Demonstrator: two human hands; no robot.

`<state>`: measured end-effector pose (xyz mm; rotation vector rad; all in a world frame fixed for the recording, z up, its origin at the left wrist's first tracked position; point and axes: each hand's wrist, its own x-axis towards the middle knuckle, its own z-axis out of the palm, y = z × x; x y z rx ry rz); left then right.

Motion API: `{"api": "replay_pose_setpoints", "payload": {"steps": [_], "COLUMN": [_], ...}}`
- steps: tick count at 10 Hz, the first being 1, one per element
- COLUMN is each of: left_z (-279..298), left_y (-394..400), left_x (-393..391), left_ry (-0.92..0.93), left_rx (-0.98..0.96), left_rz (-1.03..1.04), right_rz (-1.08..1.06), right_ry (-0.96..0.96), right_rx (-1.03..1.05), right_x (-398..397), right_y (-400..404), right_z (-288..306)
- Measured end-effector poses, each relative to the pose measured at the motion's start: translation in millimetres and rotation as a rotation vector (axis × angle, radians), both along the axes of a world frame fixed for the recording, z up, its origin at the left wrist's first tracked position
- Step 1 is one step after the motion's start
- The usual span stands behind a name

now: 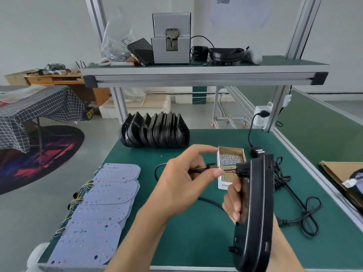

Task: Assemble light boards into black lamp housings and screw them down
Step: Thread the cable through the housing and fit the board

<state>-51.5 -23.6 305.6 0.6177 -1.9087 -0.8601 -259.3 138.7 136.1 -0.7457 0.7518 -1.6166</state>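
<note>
Several light boards (106, 195) lie overlapped along the green mat's (186, 242) left side, with black housings (155, 132) stacked behind. Left hand (182, 185) pinches the wire bundle (211, 167) over the screw box (231, 163). Right hand (233, 203) grips an upright lamp housing (255, 213) on edge.

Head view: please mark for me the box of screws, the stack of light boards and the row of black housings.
box of screws (231, 158), head view: on the screws inside.
stack of light boards (110, 195), head view: face of a middle board.
row of black housings (157, 130), head view: a middle housing's edge.
</note>
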Motion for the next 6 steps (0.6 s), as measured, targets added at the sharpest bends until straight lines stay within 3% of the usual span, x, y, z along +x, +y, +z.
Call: {"api": "replay_pose_setpoints", "payload": {"steps": [1, 2, 3, 4, 5, 6], "left_z": [11, 21, 33, 42, 44, 44], "left_y": [4, 4, 2, 4, 7, 8], "left_x": [5, 7, 13, 15, 11, 9], "left_ry": [-0.066, -0.215, -0.138, -0.073, -0.124, -0.232], "left_rx": [-0.047, -0.094, -0.045, 0.009, -0.026, -0.156], "left_rz": [-0.068, -0.073, -0.077, -0.141, -0.131, -0.072], "right_rz": [0.136, 0.197, 0.081, 0.056, -0.034, -0.281], "right_ry": [-0.011, -0.096, -0.153, 0.059, 0.169, 0.449], "right_rx": [0.087, 0.125, 0.222, 0.088, 0.021, -0.109], "right_x": [56, 62, 15, 38, 22, 11], "right_y": [5, -20, -73, -83, -90, -93], "right_z": [-36, -27, 67, 106, 111, 142]}}
